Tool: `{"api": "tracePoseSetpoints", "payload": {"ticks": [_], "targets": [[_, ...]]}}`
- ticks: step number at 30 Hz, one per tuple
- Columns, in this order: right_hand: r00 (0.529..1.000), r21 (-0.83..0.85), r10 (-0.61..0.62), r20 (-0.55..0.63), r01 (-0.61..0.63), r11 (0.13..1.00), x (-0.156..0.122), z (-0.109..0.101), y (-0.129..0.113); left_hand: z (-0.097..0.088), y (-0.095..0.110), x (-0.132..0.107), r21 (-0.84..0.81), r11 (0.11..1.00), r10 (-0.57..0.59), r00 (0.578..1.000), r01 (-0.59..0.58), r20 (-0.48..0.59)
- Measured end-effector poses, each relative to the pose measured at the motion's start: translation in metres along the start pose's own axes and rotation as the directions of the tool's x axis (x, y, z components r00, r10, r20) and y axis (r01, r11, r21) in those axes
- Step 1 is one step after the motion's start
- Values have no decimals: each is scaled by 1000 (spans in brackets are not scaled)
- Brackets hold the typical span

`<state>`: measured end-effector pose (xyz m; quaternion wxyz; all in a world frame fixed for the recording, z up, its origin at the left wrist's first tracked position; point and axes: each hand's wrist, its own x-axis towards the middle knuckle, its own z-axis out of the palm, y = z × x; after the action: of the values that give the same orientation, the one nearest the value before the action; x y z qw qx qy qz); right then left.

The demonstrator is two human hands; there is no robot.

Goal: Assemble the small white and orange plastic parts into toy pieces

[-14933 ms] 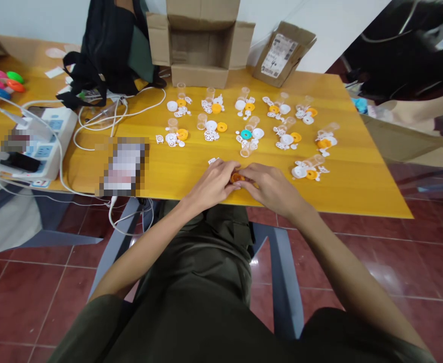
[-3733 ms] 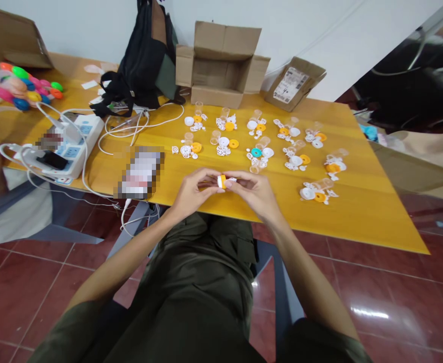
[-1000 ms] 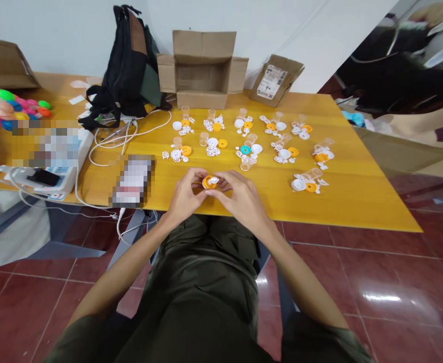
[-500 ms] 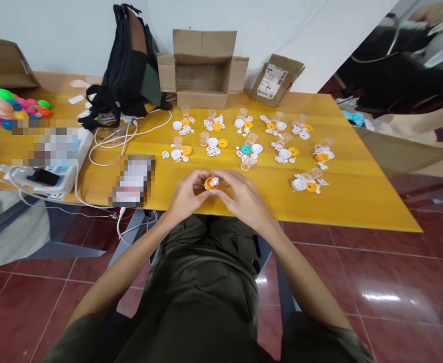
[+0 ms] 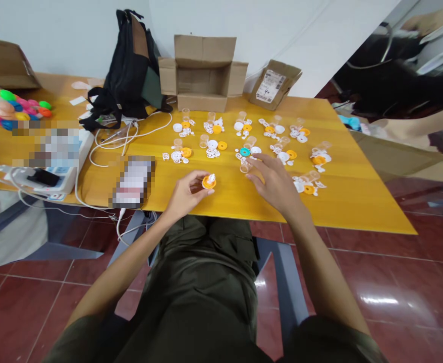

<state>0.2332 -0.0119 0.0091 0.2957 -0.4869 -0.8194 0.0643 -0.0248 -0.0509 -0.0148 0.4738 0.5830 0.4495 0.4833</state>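
1. One orange-and-white round piece (image 5: 209,182) sits between the thumb and fingers of the left hand (image 5: 186,194), closed on its side at the fingertips; a small white openwork part (image 5: 211,178) stands up from its middle.
2. The piece is over the near part of the yellow table (image 5: 357,206), its orange ring facing up toward the camera.
3. The left hand comes in from the lower left, wrist near the table's front edge, the thumb on the near side and the fingers curled behind.
4. The right hand (image 5: 276,182) is well apart from that piece, its thumb and fingers spread, palm turned down and fingertips pointing forward and to the left.
5. A clear cup (image 5: 244,167) lies at the right fingertips, in the gap ahead of the thumb; whether they touch it, I cannot tell.
6. Just beyond the cup are a teal disc (image 5: 244,152) and a white disc (image 5: 257,149).
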Motion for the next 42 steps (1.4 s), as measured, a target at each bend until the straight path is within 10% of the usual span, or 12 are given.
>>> {"api": "tracePoseSetpoints", "payload": {"ticks": [7,16,32,42], "targets": [[999,-72,-20,34,23,997,11,3,1,-1,1,1,-16,1000,-17,1000,17,12],[997,396,6,79,-37,917,21,-15,-50,1,2,1,-11,1000,-23,999,23,28],[915,343,-355,191,276,898,25,-10,-65,2,2,1,-32,999,26,997,-23,74],[910,250,-309,278,242,937,26,-12,-67,2,4,1,-60,998,13,997,-8,81]]}}
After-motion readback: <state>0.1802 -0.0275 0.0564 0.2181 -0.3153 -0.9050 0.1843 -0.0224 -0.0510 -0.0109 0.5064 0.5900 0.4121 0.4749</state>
